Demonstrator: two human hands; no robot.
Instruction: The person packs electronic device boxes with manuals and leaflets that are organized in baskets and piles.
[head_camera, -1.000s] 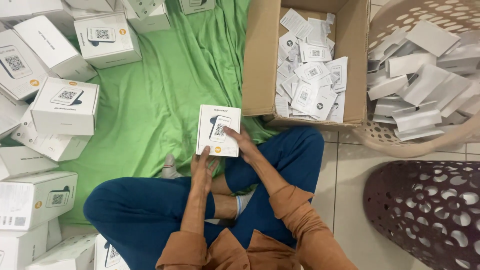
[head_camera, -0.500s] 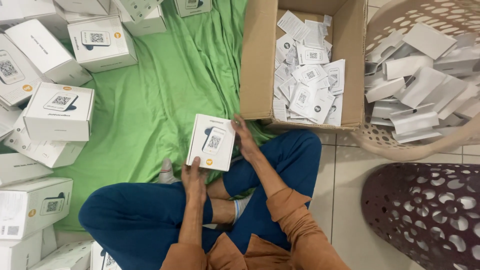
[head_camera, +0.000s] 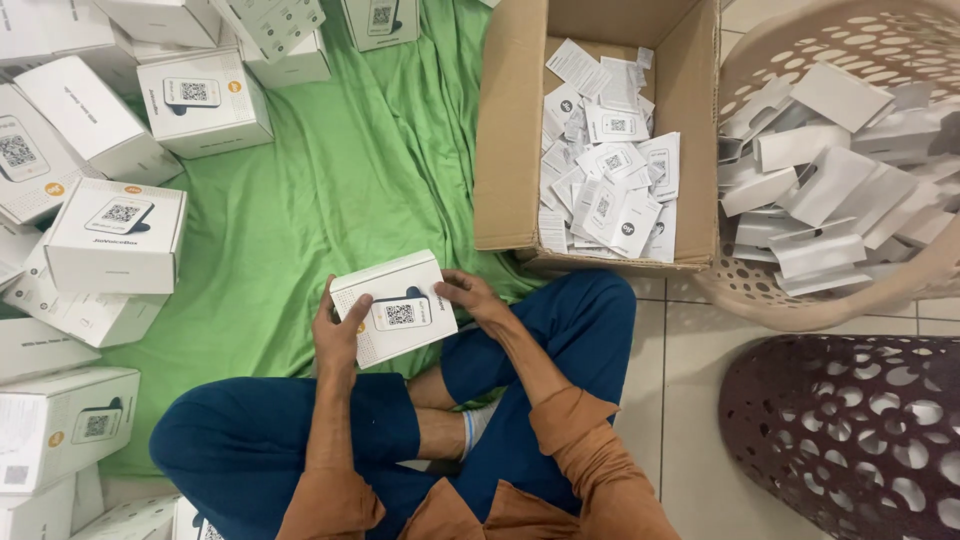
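Both hands, left hand (head_camera: 340, 335) and right hand (head_camera: 470, 297), grip a small white printed cardboard box (head_camera: 393, 307); the brown carton (head_camera: 510, 130) of leaflets sits at one o'clock, likely its next source.

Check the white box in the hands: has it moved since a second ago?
Yes. The white box has swung left and down, away from the cardboard box, and turned to lie lengthwise between the left hand and right hand.

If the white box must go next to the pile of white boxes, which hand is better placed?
Probably the left hand: it grips the white box on the side toward the pile of white boxes, while the right hand lies toward the cardboard carton.
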